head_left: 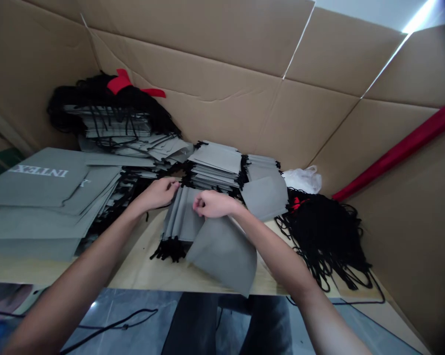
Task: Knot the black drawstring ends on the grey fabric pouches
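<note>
A stack of folded grey bags (176, 217) with black cord ends lies in front of me on the table. My left hand (159, 193) is closed in a pinch at the stack's far left corner, beside the black cord ends; what its fingertips hold is too small to make out. My right hand (214, 203) hovers over or rests on the stack's right part, its fingers curled together, and their contents are hidden. Below my right wrist a single grey bag (225, 251) slants across the stack's right side, its near corner reaching over the table's front edge.
More grey bag stacks (217, 160) stand behind. Large grey bags with white lettering (41, 172) lie left, below a heap of black cords (107, 93) tied with red. Another bundle of black cords (325, 231) and a white plastic bag (303, 178) are right. Cardboard walls (225, 59) enclose the table.
</note>
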Demonstrator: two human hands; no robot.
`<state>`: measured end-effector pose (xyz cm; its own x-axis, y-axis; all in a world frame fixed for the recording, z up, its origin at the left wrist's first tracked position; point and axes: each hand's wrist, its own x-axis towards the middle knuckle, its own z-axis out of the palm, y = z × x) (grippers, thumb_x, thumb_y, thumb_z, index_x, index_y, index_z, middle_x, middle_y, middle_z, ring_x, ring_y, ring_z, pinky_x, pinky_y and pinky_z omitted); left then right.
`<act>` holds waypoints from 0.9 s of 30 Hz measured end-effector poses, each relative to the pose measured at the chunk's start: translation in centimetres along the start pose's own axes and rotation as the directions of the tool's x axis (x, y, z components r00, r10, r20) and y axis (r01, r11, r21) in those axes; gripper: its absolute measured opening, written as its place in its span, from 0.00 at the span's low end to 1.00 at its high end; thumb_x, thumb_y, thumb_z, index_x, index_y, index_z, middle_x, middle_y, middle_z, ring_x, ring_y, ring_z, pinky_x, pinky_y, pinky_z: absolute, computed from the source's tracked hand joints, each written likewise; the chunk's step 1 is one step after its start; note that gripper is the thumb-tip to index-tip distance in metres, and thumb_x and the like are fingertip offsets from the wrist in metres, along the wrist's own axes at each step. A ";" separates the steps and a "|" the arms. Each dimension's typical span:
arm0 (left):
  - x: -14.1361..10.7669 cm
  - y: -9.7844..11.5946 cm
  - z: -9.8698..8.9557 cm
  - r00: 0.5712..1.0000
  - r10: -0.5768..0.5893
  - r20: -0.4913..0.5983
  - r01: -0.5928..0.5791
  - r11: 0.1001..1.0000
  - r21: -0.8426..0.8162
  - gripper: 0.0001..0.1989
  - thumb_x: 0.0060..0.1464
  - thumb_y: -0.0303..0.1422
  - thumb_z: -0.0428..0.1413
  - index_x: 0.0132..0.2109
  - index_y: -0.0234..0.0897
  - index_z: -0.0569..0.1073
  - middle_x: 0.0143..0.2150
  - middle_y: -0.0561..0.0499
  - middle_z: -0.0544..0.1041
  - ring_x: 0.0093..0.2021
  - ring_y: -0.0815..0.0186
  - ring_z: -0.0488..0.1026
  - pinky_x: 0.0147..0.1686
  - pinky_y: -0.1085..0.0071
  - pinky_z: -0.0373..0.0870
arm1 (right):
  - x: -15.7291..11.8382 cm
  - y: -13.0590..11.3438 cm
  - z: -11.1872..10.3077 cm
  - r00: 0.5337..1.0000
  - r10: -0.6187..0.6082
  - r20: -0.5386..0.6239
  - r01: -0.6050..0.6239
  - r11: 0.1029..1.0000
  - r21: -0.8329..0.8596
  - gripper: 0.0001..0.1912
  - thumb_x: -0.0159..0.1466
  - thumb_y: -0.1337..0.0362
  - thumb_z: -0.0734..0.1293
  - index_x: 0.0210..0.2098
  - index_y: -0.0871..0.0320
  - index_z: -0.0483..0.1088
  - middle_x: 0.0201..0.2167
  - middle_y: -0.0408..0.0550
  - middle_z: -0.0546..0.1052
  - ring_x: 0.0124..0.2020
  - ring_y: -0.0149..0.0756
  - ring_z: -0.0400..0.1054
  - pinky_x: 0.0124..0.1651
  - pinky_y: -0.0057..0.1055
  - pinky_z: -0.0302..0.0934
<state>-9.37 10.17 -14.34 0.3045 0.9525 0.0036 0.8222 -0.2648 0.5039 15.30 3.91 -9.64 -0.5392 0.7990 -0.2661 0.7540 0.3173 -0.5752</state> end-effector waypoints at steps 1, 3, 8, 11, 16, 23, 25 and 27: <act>0.1 -0.4 0.2 1.000 0.007 -0.006 -0.007 1.000 -0.025 0.20 0.77 0.45 0.66 0.64 0.36 0.81 0.63 0.42 0.83 0.59 0.54 0.84 0.60 0.51 0.88 | 0.6 0.2 0.4 1.000 0.002 -0.009 -0.003 1.000 -0.010 0.09 0.79 0.61 0.77 0.45 0.60 0.80 0.42 0.45 0.84 0.41 0.35 0.80 0.49 0.36 0.80; 0.4 -0.9 0.7 1.000 0.012 -0.015 -0.013 0.997 -0.071 0.20 0.77 0.45 0.66 0.64 0.36 0.80 0.62 0.42 0.83 0.58 0.54 0.84 0.60 0.51 0.88 | 1.3 0.6 1.0 0.999 0.009 -0.050 -0.010 1.000 -0.015 0.11 0.79 0.58 0.77 0.47 0.60 0.80 0.45 0.47 0.84 0.44 0.37 0.81 0.51 0.38 0.81; 0.1 -1.5 2.0 0.998 0.038 -0.045 -0.045 0.986 -0.164 0.21 0.77 0.45 0.66 0.65 0.36 0.80 0.61 0.42 0.84 0.56 0.55 0.85 0.57 0.53 0.89 | 2.0 1.3 2.4 0.975 0.033 -0.220 -0.030 0.999 0.019 0.16 0.82 0.51 0.72 0.48 0.59 0.79 0.45 0.47 0.83 0.45 0.39 0.80 0.55 0.41 0.78; -0.1 -1.5 2.7 0.997 0.048 -0.065 -0.059 0.979 -0.194 0.21 0.77 0.45 0.66 0.65 0.36 0.80 0.60 0.42 0.84 0.55 0.56 0.85 0.56 0.54 0.89 | 2.1 1.3 3.2 0.959 0.048 -0.280 -0.034 0.998 0.057 0.29 0.86 0.43 0.63 0.37 0.57 0.75 0.36 0.46 0.80 0.40 0.38 0.76 0.51 0.37 0.71; 0.0 -1.7 3.6 0.995 0.051 -0.082 -0.069 0.971 -0.228 0.20 0.77 0.45 0.67 0.64 0.35 0.80 0.59 0.43 0.84 0.53 0.57 0.85 0.53 0.56 0.89 | 2.6 1.6 3.9 0.962 0.067 -0.265 -0.028 0.989 0.147 0.39 0.80 0.30 0.64 0.26 0.54 0.66 0.26 0.43 0.74 0.33 0.36 0.68 0.38 0.33 0.56; 0.0 -1.9 4.3 0.994 0.056 -0.090 -0.078 0.963 -0.259 0.20 0.77 0.45 0.67 0.64 0.35 0.80 0.58 0.43 0.84 0.53 0.57 0.85 0.54 0.56 0.89 | 3.3 3.1 4.0 0.989 0.068 -0.128 -0.021 0.939 0.343 0.22 0.85 0.49 0.68 0.40 0.58 0.75 0.31 0.40 0.77 0.27 0.29 0.68 0.33 0.28 0.62; 0.0 -1.9 4.4 0.994 0.056 -0.093 -0.078 0.961 -0.265 0.20 0.77 0.45 0.67 0.64 0.35 0.80 0.59 0.43 0.84 0.53 0.57 0.85 0.54 0.55 0.89 | 3.4 3.5 4.1 0.992 0.071 -0.104 -0.025 0.921 0.388 0.20 0.85 0.49 0.69 0.44 0.59 0.76 0.32 0.39 0.76 0.27 0.29 0.68 0.32 0.27 0.66; 0.0 -2.0 4.6 0.994 0.055 -0.098 -0.080 0.959 -0.271 0.21 0.77 0.45 0.67 0.64 0.35 0.80 0.59 0.43 0.84 0.53 0.57 0.85 0.54 0.55 0.89 | 3.6 3.9 4.4 0.992 0.079 -0.100 -0.030 0.906 0.422 0.19 0.84 0.50 0.70 0.46 0.60 0.77 0.34 0.40 0.76 0.28 0.29 0.69 0.33 0.27 0.69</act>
<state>-8.80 9.98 -19.26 0.3004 0.9467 0.1158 0.6344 -0.2890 0.7170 14.65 5.79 -16.28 -0.4374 0.8687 -0.2324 0.5413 0.0480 -0.8394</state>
